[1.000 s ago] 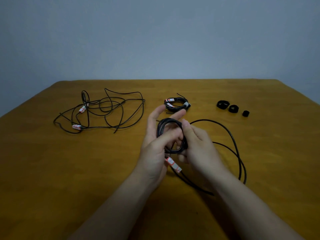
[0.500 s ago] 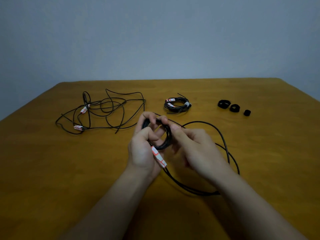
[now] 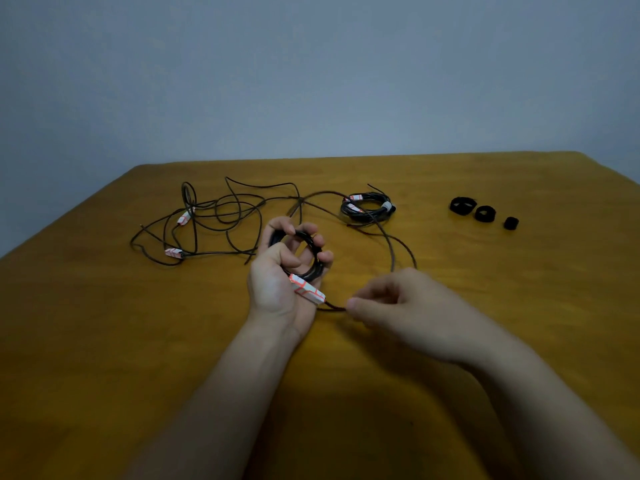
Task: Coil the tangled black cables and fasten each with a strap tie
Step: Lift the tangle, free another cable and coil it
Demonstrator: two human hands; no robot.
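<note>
Holding a small coil (image 3: 309, 249) of black cable above the table (image 3: 104, 341), the left hand (image 3: 277, 289) sits palm-up near the middle of the view, its fingers curled over the far side of the ring and its thumb bent across the opening. A white-and-red plug (image 3: 306, 292) lies against the heel of that palm, at the near edge of the coil. From the plug's lower end a loose strand (image 3: 334, 307) runs a short way rightward to the right hand (image 3: 398, 306), which pinches it between thumb and forefinger; the other fingers are tucked in loosely and the back of the hand faces the camera. Beyond the right hand the same strand rises and arcs up and to the left over the table, blurred along much of its run, passing just in front of a finished coil (image 3: 367, 207) that lies flat at the far centre. That finished coil shows white-and-red plugs on its left side and a pale band round its right side. To the far left a tangled cable (image 3: 225, 216) sprawls in open loops, with two white-and-red plugs among them. Well apart to the far right, three black strap ties (image 3: 485, 213) sit rolled up in a row, each smaller than the one to its left. A plain grey-blue wall (image 3: 311, 81) stands behind the table
</note>
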